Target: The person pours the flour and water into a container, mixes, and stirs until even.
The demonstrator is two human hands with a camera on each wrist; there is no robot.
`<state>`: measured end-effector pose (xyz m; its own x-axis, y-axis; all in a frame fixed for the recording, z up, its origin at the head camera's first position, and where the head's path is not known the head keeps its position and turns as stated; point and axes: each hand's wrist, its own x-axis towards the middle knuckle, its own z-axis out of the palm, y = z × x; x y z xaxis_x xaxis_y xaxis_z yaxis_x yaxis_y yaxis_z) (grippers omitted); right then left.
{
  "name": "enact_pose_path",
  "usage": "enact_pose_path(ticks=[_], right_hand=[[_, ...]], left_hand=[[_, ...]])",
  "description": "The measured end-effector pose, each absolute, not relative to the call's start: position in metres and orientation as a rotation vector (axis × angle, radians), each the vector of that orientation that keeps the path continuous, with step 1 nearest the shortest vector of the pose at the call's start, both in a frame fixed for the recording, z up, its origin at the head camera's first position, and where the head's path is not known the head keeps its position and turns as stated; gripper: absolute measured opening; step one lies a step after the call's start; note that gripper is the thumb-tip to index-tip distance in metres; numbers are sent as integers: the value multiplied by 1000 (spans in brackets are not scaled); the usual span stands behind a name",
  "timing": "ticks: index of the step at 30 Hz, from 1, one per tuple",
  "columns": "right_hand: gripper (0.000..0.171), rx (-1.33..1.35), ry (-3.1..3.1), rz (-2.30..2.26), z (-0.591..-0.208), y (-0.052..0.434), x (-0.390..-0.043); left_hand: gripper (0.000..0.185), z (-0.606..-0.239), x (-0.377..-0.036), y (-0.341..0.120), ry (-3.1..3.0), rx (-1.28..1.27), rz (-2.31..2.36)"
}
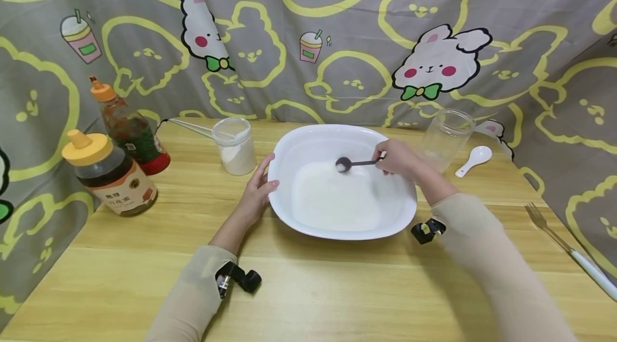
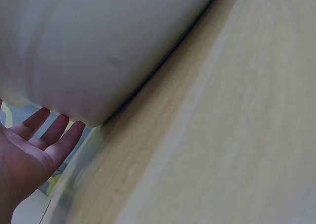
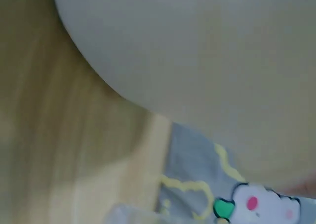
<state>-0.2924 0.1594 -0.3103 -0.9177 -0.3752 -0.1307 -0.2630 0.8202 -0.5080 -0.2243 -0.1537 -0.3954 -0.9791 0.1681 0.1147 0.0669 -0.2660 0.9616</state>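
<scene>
Nearest the camera lies the table (image 1: 337, 288), a pale wood surface with straight, faint grain, and over it stretch two forearms in smooth beige sleeves, each with a small black camera strapped at the wrist. The left hand (image 1: 257, 189) rests against the left rim of the white dish (image 1: 289, 208), its fingers straight and close together, thumb up along the edge; the left wrist view shows those fingertips (image 2: 54, 130) just under the dish's rounded, glossy outer wall. The dish is a wide, shallow, rounded-square basin of smooth ceramic or plastic, sitting at the middle of the table with a thin pool of milky white liquid in its bottom. The right hand (image 1: 397, 159) hovers over the dish's right side and pinches the handle end of a small dark metal spoon (image 1: 354, 163), whose round bowl holds a bit of white and points left over the liquid. At the right edge lies a fork (image 1: 569, 251) with a white handle. Farther back, on the left, stand a squat honey bottle (image 1: 108, 173) with a yellow cap and a red-based sauce bottle (image 1: 127, 128) with an orange tip. Beside the dish's far left corner is a clear jar (image 1: 234, 145) of white powder; at its far right, a clear empty jar (image 1: 445, 138) and a white ceramic spoon (image 1: 474, 160). Behind hangs a grey cloth (image 1: 308, 37) printed with rabbits.
</scene>
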Motion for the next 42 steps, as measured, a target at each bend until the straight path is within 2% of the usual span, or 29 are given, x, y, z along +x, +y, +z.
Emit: enact_pose_path(ticks=[7, 13, 22, 33, 42], right_hand=[[12, -480, 2604, -1003, -332, 130, -296], [14, -624, 2377, -984, -331, 116, -281], [10, -906, 2218, -777, -317, 146, -258], [13, -718, 2506, -456, -272, 189, -250], [14, -632, 2808, -369, -282, 183, -269]], left_hand=[[66, -395, -223, -154, 1876, 300, 2433], [66, -396, -224, -154, 1869, 305, 2446], [66, -396, -225, -153, 1860, 306, 2437], [66, -396, -225, -154, 1852, 300, 2452], [65, -396, -224, -154, 1851, 291, 2444]])
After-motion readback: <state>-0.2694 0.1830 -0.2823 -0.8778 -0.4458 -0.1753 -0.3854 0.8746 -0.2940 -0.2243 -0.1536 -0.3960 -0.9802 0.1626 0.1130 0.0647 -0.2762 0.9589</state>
